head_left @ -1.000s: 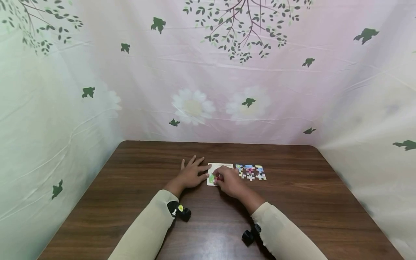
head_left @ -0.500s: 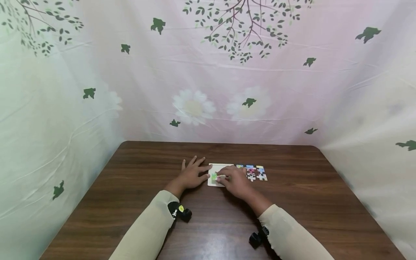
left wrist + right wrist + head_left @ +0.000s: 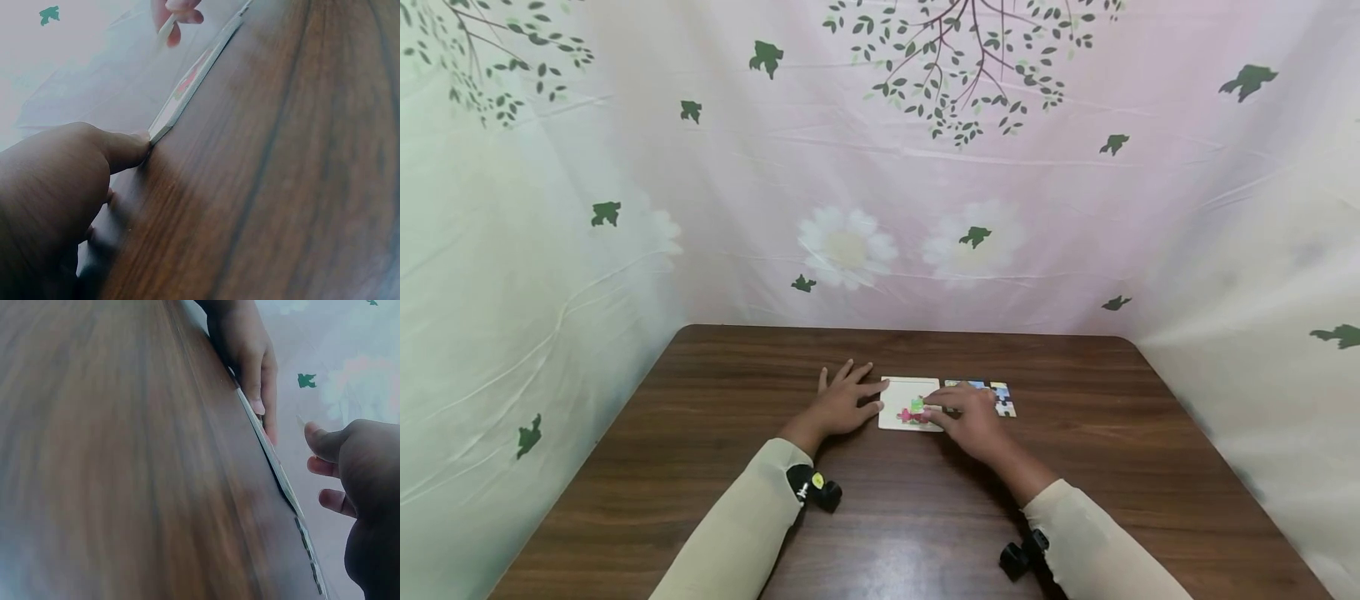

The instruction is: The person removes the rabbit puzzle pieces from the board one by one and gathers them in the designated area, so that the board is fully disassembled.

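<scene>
A white puzzle board (image 3: 895, 392) lies flat near the table's middle, with a pink patch (image 3: 906, 415) near its front edge. Spread on the table at its left is my left hand (image 3: 838, 406), thumb and index fingertip right at the board's edge. My right hand (image 3: 970, 418) is over the board's right side and pinches a puzzle piece (image 3: 166, 27) between thumb and fingers, raised above the board in the left wrist view. That piece appears edge-on and pale there; green shows at the fingertips in the head view. Several puzzle pieces (image 3: 1002, 398) lie right of the board, partly hidden by this hand.
The brown wooden table (image 3: 737, 383) extends around the board and pieces. A printed cloth (image 3: 895, 183) hangs behind and at both sides. Each wrist wears a small black camera, such as the left camera (image 3: 827, 497).
My right hand has drawn rightward across the board with the piece and now covers more of the loose pieces. Green has shifted from the board's left to its right side. My left hand stays put.
</scene>
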`<state>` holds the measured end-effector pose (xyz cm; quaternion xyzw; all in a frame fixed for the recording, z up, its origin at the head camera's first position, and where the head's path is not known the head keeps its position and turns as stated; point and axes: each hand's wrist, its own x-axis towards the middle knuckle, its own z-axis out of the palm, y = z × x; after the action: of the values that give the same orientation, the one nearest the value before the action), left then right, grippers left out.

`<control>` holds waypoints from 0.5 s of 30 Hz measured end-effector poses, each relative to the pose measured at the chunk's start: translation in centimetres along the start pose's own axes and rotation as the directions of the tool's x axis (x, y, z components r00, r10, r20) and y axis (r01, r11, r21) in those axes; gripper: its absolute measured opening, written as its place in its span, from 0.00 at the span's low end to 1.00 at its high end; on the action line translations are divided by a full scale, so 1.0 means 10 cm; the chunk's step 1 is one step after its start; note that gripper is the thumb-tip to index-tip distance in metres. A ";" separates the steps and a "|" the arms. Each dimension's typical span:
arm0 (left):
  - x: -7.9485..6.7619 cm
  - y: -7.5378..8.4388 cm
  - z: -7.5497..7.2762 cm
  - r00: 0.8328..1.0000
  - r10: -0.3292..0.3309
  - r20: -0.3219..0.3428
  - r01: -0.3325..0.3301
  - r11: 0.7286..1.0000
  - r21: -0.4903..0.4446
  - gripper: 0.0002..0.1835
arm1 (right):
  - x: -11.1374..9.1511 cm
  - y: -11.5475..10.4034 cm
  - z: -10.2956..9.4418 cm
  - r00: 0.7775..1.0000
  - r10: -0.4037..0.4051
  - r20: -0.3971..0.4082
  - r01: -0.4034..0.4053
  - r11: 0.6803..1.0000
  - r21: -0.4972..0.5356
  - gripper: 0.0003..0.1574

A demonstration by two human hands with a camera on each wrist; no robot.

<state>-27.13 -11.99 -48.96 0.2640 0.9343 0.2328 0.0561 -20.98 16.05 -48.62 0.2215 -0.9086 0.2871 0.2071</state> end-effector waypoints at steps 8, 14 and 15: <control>0.01 0.01 0.01 1.000 -0.001 -0.003 0.001 1.000 0.000 0.28 | -0.08 0.14 -0.12 0.998 -0.016 -0.052 0.018 1.000 0.026 0.12; 0.00 0.01 0.00 1.000 0.001 -0.006 -0.001 1.000 -0.004 0.28 | -0.16 0.21 -0.22 0.998 0.032 -0.048 -0.032 0.999 0.008 0.14; 0.00 0.01 0.00 1.000 0.001 -0.006 -0.001 1.000 -0.003 0.28 | -0.17 0.23 -0.23 0.998 0.030 -0.051 -0.029 1.000 0.004 0.14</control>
<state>-27.09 -11.91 -48.89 0.2637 0.9340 0.2352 0.0533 -20.17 19.64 -48.70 0.2010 -0.9057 0.2974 0.2257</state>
